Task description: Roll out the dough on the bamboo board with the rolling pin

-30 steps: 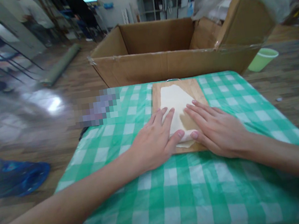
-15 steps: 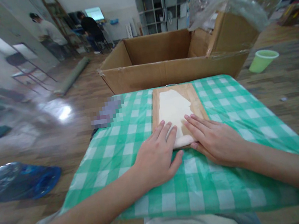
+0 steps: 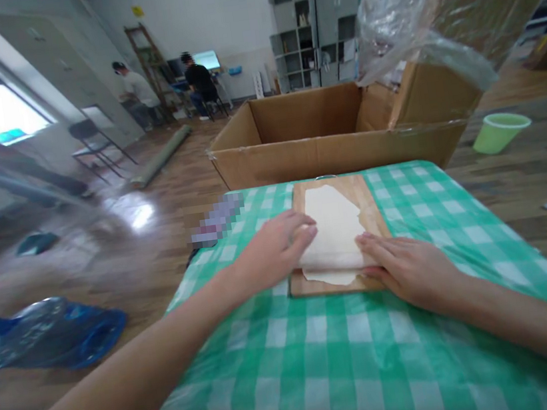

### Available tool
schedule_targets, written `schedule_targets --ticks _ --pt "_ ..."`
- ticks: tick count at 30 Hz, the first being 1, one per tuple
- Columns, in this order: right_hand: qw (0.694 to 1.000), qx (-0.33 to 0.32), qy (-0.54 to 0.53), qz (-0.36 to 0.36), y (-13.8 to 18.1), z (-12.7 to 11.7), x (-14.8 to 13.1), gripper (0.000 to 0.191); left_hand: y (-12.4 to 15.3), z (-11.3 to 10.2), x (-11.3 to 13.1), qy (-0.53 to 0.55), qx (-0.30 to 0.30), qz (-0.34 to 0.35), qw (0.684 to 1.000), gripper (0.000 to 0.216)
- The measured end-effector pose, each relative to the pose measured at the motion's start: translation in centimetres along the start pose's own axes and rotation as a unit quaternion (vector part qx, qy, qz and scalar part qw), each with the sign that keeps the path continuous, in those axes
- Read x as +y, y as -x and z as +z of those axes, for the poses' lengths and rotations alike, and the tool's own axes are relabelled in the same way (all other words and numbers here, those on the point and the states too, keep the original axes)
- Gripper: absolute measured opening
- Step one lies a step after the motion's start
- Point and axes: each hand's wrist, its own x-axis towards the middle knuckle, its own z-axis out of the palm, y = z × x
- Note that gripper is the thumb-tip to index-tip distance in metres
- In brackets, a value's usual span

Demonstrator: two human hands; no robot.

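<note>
A sheet of cream-coloured dough or clay lies flat on a wooden board. Across its near part runs a pale rolling pin, with a strip of the sheet showing on my side of it. My left hand is at the pin's left end, fingers curled and thumb bent in; the exact contact there is hidden. At the right end, my right hand has its fingers over the pin and the thumb on the near side.
A green checked cloth covers the table. A pixelated object lies at its far left corner. Behind stands a large cardboard box. On the floor are a green bucket and a blue water bottle. Two people sit far back.
The pin has moved away from me, from the board's near edge up onto the sheet. My left hand's flat fingers have curled. The camera view has also shifted.
</note>
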Motion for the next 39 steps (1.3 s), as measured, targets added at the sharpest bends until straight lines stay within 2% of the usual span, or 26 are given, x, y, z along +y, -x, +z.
schedule_targets --ticks 3,5,7,8,11,14,16,20,23,26,29,31,33,36,39 --pt "1.0 0.011 -0.002 0.028 -0.2 -0.3 0.8 0.037 -2.9 -0.5 -2.8 -0.017 0.038 -0.061 0.997 0.042" --pt "0.999 0.017 0.015 0.035 -0.3 -0.8 1.5 0.034 -3.3 -0.6 -4.2 -0.026 0.016 -0.047 0.998 0.04" --pt "0.998 0.023 0.045 0.046 -0.1 -1.4 2.3 0.031 -2.2 -0.9 -4.9 -0.032 -0.026 0.0 0.999 0.041" --pt "0.997 0.023 0.057 0.055 0.0 -1.6 2.8 0.03 -1.1 -1.1 -4.9 -0.04 -0.045 0.016 0.998 0.043" --pt "0.994 -0.002 0.045 0.102 0.6 -1.7 3.9 0.028 2.6 -1.2 -4.0 -0.063 -0.074 0.007 0.995 0.061" --pt "0.986 -0.041 -0.019 0.159 0.9 -1.2 4.6 0.029 4.9 0.1 -2.4 -0.073 -0.127 0.011 0.989 0.07" --pt "0.979 -0.05 -0.054 0.188 0.9 -0.9 4.7 0.031 5.1 1.6 -1.8 -0.089 -0.125 0.018 0.988 0.068" --pt "0.974 -0.047 -0.081 0.208 0.6 -0.7 4.6 0.033 3.6 3.9 -1.7 -0.106 -0.109 0.04 0.988 0.064" --pt "0.976 -0.044 -0.079 0.2 0.6 -0.8 4.5 0.032 2.8 4.2 -1.3 -0.111 -0.085 0.052 0.989 0.062" --pt "0.979 -0.03 -0.076 0.189 0.9 -0.7 4.6 0.032 2.9 3.1 -1.3 -0.113 -0.066 0.054 0.99 0.054" --pt "0.979 -0.017 -0.085 0.183 1.2 -0.4 4.8 0.032 3.7 0.9 -3.5 -0.13 -0.002 -0.034 0.991 0.043" --pt "0.98 -0.013 -0.095 0.176 1.4 -0.1 5.0 0.032 4.2 -0.6 -6.4 -0.169 0.056 -0.124 0.976 0.042" --pt "0.98 -0.011 -0.096 0.174 1.5 0.1 5.2 0.032 4.5 -1.8 -9.7 -0.229 0.085 -0.177 0.953 0.033" --pt "0.979 -0.017 -0.086 0.184 1.6 0.4 5.2 0.034 4.4 -2.7 -13.9 -0.266 0.076 -0.226 0.934 0.024" --pt "0.977 -0.024 -0.081 0.195 1.6 0.5 5.1 0.035 3.7 -2.9 -16.3 -0.257 0.066 -0.254 0.93 0.026"
